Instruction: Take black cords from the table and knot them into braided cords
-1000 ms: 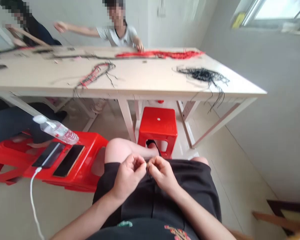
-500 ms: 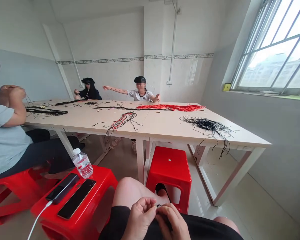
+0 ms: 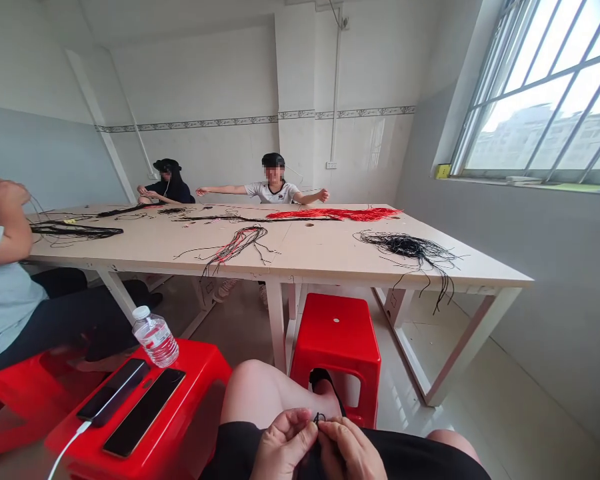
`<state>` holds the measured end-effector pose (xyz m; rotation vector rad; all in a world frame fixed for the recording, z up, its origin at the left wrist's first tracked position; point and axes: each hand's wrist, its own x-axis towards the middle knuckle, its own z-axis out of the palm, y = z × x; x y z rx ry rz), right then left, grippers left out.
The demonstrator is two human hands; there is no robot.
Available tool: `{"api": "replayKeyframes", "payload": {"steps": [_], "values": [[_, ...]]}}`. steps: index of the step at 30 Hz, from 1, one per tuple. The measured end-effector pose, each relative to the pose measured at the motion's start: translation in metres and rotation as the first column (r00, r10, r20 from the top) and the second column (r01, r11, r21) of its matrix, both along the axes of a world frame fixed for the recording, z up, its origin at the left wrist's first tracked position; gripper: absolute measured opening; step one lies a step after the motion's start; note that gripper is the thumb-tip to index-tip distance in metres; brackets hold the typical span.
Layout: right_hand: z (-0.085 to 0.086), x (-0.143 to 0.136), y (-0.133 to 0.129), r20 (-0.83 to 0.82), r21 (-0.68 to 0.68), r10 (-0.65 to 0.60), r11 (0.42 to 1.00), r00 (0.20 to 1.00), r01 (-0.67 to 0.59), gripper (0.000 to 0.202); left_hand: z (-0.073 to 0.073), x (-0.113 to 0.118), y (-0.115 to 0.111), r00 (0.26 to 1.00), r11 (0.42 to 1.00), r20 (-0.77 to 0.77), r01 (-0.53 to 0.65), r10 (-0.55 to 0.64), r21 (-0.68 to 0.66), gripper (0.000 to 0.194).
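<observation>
Left hand [image 3: 286, 443]: black cord [image 3: 319, 415] now visibly looped

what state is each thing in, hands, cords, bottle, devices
left hand, pinched on thin black cord
right hand, pinched on it
thin black cord, bent into a small loop
clear plastic bottle, upright, white cap on
black rectangular device, white cable plugged in
black rectangular phone, lying flat, screen dark
tangled black cord bundle, ends hanging off pale rectangular table
long red cord bundle, spread lengthwise
black-and-red cord bundle, strands splayed
</observation>
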<state>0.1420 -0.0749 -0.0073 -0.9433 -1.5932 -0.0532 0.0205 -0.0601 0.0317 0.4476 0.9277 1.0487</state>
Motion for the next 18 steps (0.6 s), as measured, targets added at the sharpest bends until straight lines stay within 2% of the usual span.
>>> {"api": "replayKeyframes", "payload": {"steps": [3,6,13,18], "values": [[0.008,0.006,-0.002,0.119,-0.033,-0.031,0.999,0.992,0.035,0.012,-0.002,0.002,-0.001,0.992,0.997,-0.119,-0.044,0.051,0.061,0.039],[0.016,0.009,-0.007,0.165,-0.078,-0.056,0.995,0.985,0.069,0.012,0.0,0.005,-0.002,0.983,0.997,-0.171,-0.052,0.063,0.065,0.04],[0.027,0.016,-0.014,0.148,-0.209,0.001,0.977,0.989,0.03,0.016,0.011,0.008,-0.006,0.994,0.998,-0.105,0.002,-0.008,-0.06,0.033],[0.034,0.023,-0.017,0.228,-0.354,0.027,0.934,0.973,0.057,0.02,0.02,0.011,0.0,0.993,0.985,-0.094,0.048,-0.064,-0.163,0.023]]}}
